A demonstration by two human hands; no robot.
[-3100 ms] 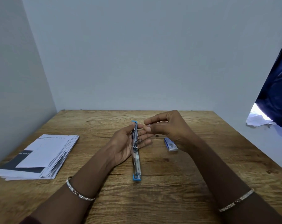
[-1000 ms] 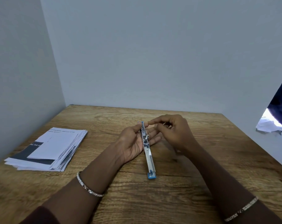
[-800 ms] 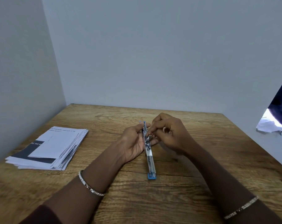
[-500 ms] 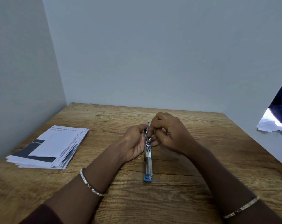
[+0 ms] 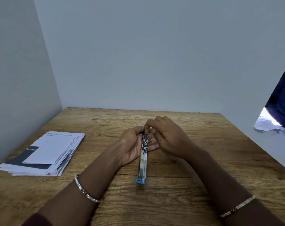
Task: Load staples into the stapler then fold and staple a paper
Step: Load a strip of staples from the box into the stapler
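Looking down from the head camera, a wooden table [image 5: 171,201] fills the lower half of the scene, set into a corner between two plain pale walls.

Both bare forearms reach in from the bottom edge and meet near the middle of the table. The left hand [image 5: 132,147] lies palm up and cradles the far part of an opened-out stapler [image 5: 143,160], a long narrow metal strip with blue plastic ends. Its grip is curled around the stapler, thumb against the far end and fingers underneath. The near blue end of the stapler rests on the table, pointing toward the viewer.

The right hand [image 5: 169,137] comes in from the right, its grip pinched together, thumb and fingertips closed at the stapler's far end, just beside the left thumb. Whether a strip of staples sits between those fingertips is too small to tell.

A thin sparkling bracelet [image 5: 85,191] circles the left wrist, and a similar bangle [image 5: 238,207] circles the right.

On the left of the table, well apart from the hands, lies a fanned stack of papers [image 5: 47,154], white sheets with a dark printed band.

At the far right edge, dark blue cloth [image 5: 283,101] hangs above some crumpled white paper [image 5: 265,124].
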